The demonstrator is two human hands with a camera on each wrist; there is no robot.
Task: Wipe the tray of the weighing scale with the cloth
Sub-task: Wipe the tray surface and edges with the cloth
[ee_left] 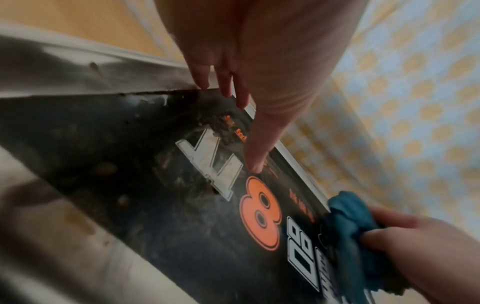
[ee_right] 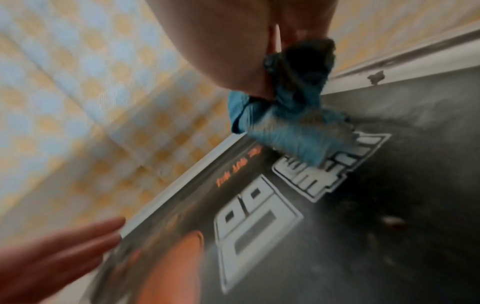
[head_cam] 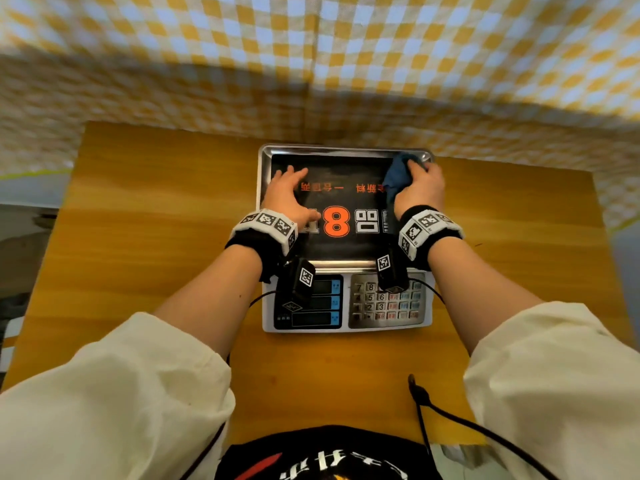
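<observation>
A steel weighing-scale tray (head_cam: 264, 174) with a black printed sheet bearing an orange 8 sits on the scale in the head view. My right hand (head_cam: 420, 190) grips a bunched blue cloth (head_cam: 398, 176) at the tray's far right corner. The cloth (ee_right: 293, 127) presses on the black sheet near the rim in the right wrist view. My left hand (head_cam: 285, 195) lies flat with straight fingers on the tray's left side. Its fingers (ee_left: 255, 148) touch the black sheet, which shows brown grime (ee_left: 103, 167). The cloth (ee_left: 345, 218) appears at lower right in the left wrist view.
The scale's front panel with displays and keypad (head_cam: 386, 299) faces me. It stands on a wooden table (head_cam: 156, 202), against a yellow and white checked cloth wall (head_cam: 311, 64). A black cable (head_cam: 450, 417) runs along the table's near edge.
</observation>
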